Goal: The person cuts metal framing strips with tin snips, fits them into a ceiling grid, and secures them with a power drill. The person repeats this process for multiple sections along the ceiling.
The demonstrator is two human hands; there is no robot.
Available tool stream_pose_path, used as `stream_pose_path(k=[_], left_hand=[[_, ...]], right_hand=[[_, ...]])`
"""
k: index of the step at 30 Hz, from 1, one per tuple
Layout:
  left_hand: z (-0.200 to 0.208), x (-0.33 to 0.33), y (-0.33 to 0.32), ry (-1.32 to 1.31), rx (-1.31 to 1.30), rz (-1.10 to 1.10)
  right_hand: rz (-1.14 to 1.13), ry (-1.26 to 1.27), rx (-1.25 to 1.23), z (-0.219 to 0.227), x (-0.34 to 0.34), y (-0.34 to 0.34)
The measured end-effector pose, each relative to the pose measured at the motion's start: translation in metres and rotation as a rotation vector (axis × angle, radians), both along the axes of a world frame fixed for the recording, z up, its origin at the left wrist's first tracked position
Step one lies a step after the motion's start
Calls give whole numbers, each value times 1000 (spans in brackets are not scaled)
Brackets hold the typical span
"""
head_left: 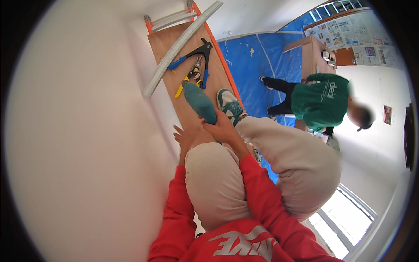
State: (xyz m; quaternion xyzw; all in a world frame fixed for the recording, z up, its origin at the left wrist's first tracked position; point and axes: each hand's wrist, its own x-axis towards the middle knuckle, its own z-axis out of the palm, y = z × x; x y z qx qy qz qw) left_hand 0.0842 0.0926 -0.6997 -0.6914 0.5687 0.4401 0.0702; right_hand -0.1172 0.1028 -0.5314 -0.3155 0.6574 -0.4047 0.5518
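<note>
My right hand (224, 130) is closed around the rear end of a teal power tool (198, 99), which looks like a drill; its front points away from me over the plank. My left hand (186, 139) has its fingers spread beside my knee, close to the wall, and holds nothing. Just past the tool lie yellow-handled snips (197, 73), partly covered by it. A black hand riveter (204, 51) with blue grips is spread beside them. A long grey metal channel (181, 47) lies slantwise across the wooden plank (162, 36).
The plank rests on an orange-framed support (215, 47) along the white wall (87, 131). My shoe (229, 104) stands at its right edge. Blue sheeting (246, 56) covers the floor below. A person in a green top (321, 101) stands at the right by a brown cabinet (312, 54).
</note>
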Motion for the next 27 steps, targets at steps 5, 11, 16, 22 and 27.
stream_pose_path(k=[5,11,16,22,27], left_hand=[[-30,-10,84,-96,69,-260],[-45,-14,63,-124,42,-240],[-41,-13,66,-121,55,-227],[-41,-15,57,-117,80,-205],[-40,-26,55,-112,81,-212]], right_hand=[[-64,39,-66,22,-19,11],[-118,97,-124,67,-27,24],[-155,3,-232,118,-36,24],[-164,19,-293,152,-39,16],[-153,0,-318,164,-35,5]])
